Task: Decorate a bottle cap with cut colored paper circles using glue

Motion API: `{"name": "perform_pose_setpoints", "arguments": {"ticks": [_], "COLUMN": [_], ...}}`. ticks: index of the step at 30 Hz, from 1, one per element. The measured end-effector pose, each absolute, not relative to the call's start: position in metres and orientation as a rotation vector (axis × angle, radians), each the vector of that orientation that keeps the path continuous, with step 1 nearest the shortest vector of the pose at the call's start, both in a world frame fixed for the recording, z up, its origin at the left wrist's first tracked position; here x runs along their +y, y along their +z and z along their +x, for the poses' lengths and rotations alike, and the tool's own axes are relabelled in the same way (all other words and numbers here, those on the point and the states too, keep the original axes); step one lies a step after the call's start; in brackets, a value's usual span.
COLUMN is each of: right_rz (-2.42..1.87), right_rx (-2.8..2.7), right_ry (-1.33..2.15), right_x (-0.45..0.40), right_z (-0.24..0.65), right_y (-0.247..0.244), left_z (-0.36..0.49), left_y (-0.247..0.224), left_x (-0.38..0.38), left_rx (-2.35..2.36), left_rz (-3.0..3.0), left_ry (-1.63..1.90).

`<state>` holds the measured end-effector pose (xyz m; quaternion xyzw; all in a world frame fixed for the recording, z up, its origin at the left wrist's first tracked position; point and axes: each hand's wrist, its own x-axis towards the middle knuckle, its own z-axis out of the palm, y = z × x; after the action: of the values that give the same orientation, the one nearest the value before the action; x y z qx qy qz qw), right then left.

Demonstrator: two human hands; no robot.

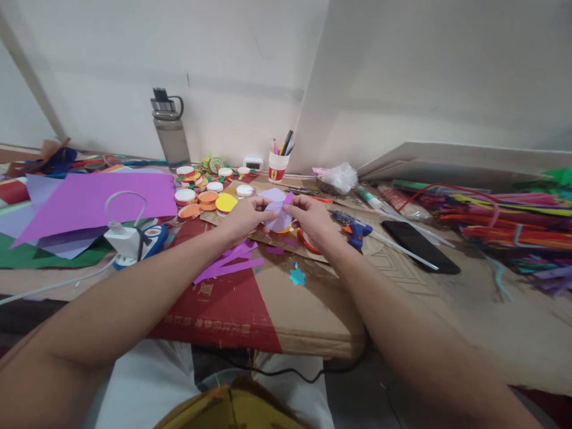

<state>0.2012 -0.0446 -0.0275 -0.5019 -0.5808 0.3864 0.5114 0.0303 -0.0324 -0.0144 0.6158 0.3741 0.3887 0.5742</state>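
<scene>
Left hand [245, 219] pinches lilac paper [279, 223], right hand [314, 220] purple strip [288, 198], beyond blue cutout [297, 275]; light pressure should avoid creases.

Looks like you're in a craft workspace tbh: your bench [473, 328] has cardboard [313, 319] laid over it, plus a blue glue gun [358, 233], heaped pipe cleaners [482, 221], purple paper [120, 193] and a cup of pens [277, 169].

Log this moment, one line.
Left hand: holding pale lilac paper | Right hand: pinching bright purple paper piece | Nearby: turquoise star cutout, brown cardboard
</scene>
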Motion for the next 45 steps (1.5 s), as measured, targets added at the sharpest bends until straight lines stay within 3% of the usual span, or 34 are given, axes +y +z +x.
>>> {"name": "perform_pose_setpoints", "arguments": {"ticks": [45], "right_rz": [-1.116], "right_rx": [-1.255], "right_ry": [1.125], "right_x": [-0.0516], "right_z": [0.1909], "right_y": [-0.0256], "left_z": [0.0319], "left_y": [-0.0173], "left_x": [-0.0298], "left_rx": [0.822], "left_rz": [1.427], "left_ry": [0.937]}}
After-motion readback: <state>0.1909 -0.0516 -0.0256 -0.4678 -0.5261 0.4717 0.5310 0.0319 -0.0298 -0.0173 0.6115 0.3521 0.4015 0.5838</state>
